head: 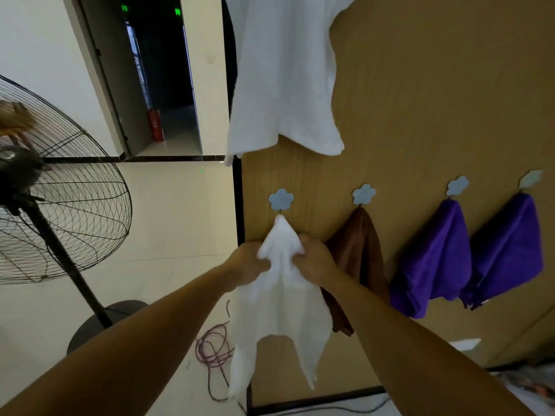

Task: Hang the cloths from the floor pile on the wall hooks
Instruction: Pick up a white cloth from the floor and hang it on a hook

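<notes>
White cloth at the leftmost flower hook, both my hands on it.

My left hand and right hand each gripped a bunched side of the white cloth, whose top corner touched the wire hook under the leftmost blue flower hook on the tan wall panel; the rest hung down between my forearms. To the right, a brown cloth and two purple cloths hung from their own flower hooks. A white garment hung above; a pedestal fan stood at left.
</notes>
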`<state>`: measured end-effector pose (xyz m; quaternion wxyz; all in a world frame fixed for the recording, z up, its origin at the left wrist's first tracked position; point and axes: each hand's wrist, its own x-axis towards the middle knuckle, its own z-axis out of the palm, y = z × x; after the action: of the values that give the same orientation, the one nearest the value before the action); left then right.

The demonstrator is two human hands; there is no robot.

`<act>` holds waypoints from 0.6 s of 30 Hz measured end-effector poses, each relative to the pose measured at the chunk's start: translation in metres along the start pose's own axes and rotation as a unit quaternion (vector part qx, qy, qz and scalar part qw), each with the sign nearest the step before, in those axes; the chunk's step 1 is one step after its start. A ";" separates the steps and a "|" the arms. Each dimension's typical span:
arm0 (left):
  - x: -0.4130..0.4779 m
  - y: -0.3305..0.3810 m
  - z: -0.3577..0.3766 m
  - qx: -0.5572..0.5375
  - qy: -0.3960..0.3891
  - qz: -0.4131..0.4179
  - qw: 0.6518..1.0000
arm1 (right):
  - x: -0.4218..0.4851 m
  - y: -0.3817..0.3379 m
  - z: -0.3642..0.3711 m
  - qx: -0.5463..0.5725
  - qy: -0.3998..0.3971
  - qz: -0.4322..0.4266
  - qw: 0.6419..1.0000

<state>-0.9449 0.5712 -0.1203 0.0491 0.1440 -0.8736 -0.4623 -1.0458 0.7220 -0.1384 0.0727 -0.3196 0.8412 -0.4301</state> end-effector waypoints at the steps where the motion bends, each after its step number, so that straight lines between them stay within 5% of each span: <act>1: 0.000 -0.003 0.005 0.047 0.000 -0.001 0.999 | 0.000 0.002 0.003 -0.025 0.006 -0.004 1.000; 4: 0.002 -0.005 0.014 0.137 0.036 -0.006 0.990 | -0.002 0.006 0.005 -0.053 0.022 -0.003 0.998; 8: 0.006 0.000 0.010 0.074 0.200 0.084 0.973 | -0.001 0.003 0.004 -0.028 0.059 -0.009 0.998; 14: 0.007 -0.008 0.020 0.064 0.053 0.080 0.993 | -0.001 0.002 0.010 -0.074 0.004 0.012 0.997; 18: 0.004 -0.003 0.020 0.063 0.098 0.104 0.988 | -0.004 -0.002 0.005 -0.041 0.032 0.008 0.999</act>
<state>-0.9526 0.5843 -0.1344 0.1732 0.1003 -0.9022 -0.3821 -1.0397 0.7205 -0.1409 0.0358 -0.3020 0.8625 -0.4044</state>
